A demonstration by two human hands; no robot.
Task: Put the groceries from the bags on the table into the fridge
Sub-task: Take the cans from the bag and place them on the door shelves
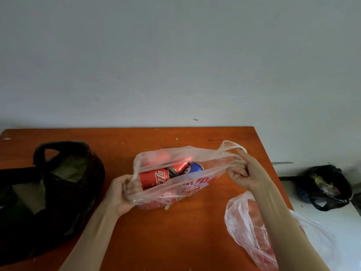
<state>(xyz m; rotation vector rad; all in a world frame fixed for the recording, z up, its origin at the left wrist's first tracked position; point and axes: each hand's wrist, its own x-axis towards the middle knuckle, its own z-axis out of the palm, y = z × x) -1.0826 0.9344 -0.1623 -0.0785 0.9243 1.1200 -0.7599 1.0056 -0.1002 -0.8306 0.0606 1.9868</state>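
We stand at the orange bench [195, 231] with a translucent printed bag [175, 189] held open between both hands. The left hand [122, 194] grips the bag's near-left rim, fingers curled round the bunched plastic; the right hand [243, 174] pinches the far-right handle and rim, drawing the mouth wide. Inside lie the drinks: a red can [153, 178] on its side nearest the left hand, a second red can [178, 167] just behind it, and a blue can [194, 167] beside that one, all touching or nearly so. A black bag [64, 184] sits well apart at the left of the bench, its mouth open; a second clear bag [252, 229] with reddish contents lies near the right edge, partly hidden by the right forearm. Another dark bag [326, 187] rests off the bench at the right.

We judge the step in hand to be opening the bag to reach the cans; no fridge is in view. The next move calls for one hand to release the rim and reach in for a can while the other keeps the mouth open, since the thin plastic will likely collapse.
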